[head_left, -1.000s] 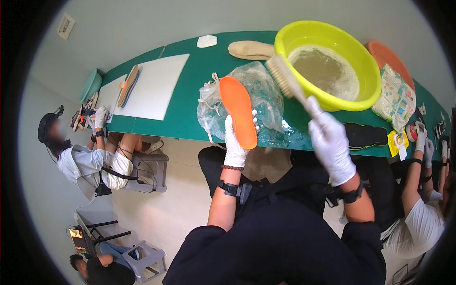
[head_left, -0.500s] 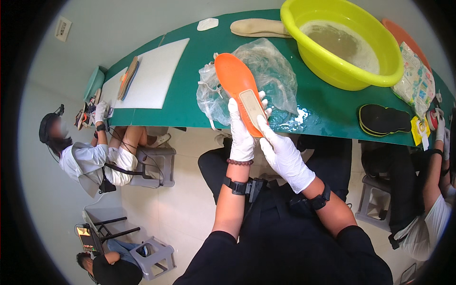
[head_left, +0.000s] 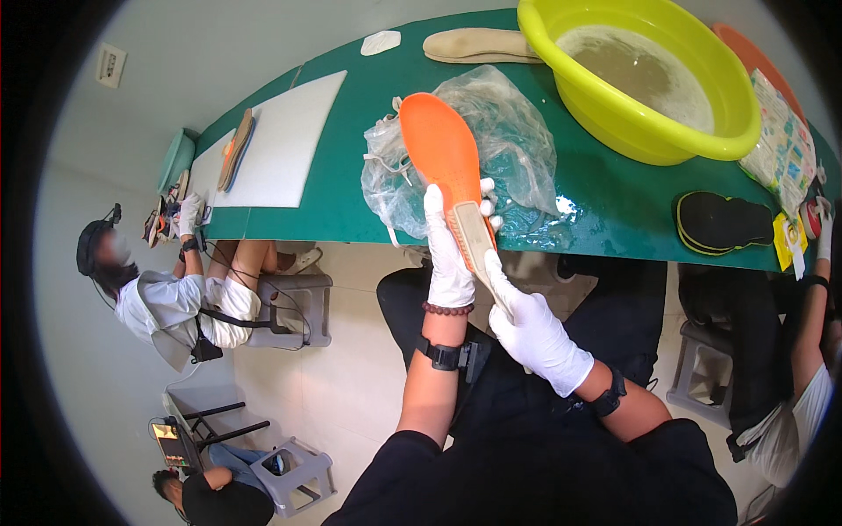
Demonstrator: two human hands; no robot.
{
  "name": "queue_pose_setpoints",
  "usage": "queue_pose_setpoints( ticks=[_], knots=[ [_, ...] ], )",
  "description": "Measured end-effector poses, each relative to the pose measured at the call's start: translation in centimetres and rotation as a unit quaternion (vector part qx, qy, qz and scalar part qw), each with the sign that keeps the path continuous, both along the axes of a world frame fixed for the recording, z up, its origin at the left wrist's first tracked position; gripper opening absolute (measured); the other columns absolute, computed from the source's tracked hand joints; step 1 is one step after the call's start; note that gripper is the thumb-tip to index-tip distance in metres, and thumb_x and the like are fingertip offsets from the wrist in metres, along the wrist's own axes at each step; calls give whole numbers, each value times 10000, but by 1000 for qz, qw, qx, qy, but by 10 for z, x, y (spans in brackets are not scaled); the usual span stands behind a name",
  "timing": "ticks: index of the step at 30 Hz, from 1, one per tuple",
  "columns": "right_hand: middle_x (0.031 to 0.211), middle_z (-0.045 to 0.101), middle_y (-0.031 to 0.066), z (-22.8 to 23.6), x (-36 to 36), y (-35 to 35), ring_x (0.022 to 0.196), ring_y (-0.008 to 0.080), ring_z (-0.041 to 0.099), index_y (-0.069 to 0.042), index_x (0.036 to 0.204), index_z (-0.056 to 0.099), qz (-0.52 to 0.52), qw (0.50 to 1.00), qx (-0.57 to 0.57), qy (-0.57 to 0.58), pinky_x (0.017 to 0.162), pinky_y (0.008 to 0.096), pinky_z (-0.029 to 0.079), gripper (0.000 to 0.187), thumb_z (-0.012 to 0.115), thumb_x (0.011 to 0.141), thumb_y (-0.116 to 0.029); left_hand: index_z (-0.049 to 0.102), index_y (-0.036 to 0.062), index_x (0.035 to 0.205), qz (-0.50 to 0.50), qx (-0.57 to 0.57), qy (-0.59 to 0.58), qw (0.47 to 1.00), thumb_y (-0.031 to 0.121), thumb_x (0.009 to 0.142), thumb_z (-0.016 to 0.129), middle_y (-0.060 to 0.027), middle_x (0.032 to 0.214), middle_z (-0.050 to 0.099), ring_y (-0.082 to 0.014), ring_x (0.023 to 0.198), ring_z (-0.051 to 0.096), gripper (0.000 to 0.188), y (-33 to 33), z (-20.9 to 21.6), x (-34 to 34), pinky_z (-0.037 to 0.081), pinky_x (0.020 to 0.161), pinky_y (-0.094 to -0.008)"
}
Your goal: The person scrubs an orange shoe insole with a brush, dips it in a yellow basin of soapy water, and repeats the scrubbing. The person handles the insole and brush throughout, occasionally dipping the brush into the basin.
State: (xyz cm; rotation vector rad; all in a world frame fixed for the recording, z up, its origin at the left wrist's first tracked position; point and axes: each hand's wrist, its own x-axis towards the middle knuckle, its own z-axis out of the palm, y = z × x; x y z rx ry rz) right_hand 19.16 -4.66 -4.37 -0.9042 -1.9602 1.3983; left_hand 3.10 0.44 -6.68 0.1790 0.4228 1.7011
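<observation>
Head cam, now: L hand (head_left: 451, 263) cradles the orange insole (head_left: 441, 140) by its near half, up at the edge of the green table (head_left: 623, 215), plastic bag (head_left: 509, 114) just beyond. R hand (head_left: 544, 342) is wrapped round the handle of the brush (head_left: 474, 235), head laid on the near half. Scrub's underway, I'd say, not finished: far half's uncovered, no suds showing. Near half's mostly hidden, so can't tell how clean.

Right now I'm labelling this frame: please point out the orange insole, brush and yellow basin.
Insole (head_left: 444, 147), head view: on its bare upper part.
Brush (head_left: 474, 231), head view: on the back of its head.
Basin (head_left: 614, 135), head view: on its outer wall, below the rim.
</observation>
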Motion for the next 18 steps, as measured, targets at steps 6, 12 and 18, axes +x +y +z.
queue_pose_setpoints(
  ticks=[6,12,18],
  knots=[
    [690,542,306,9,-8,24,631,457,583,-113,1477,311,3,1000,6,-21,611,504,445,661,514,851,-50,497,-19,1125,-82,49,-25,995,512,938,524,-106,904,536,-176,712,521,564,1,7,-8,499,570,-296],
    [693,564,15,-2,18,0,450,83,509,-35,1380,427,11,881,-433,193,389,221,408,462,481,980,-259,462,24,1137,-20,33,-70,997,444,949,548,-145,1004,545,-171,664,507,468,2,5,-1,439,493,-295],
    [609,459,-15,-11,7,21,396,70,390,-40,1155,564,142,745,-601,250,366,220,348,386,446,1010,-378,475,33,1105,-67,50,-64,994,392,955,569,-121,962,544,-142,668,495,400,2,0,-6,452,512,-277]
  ],
)
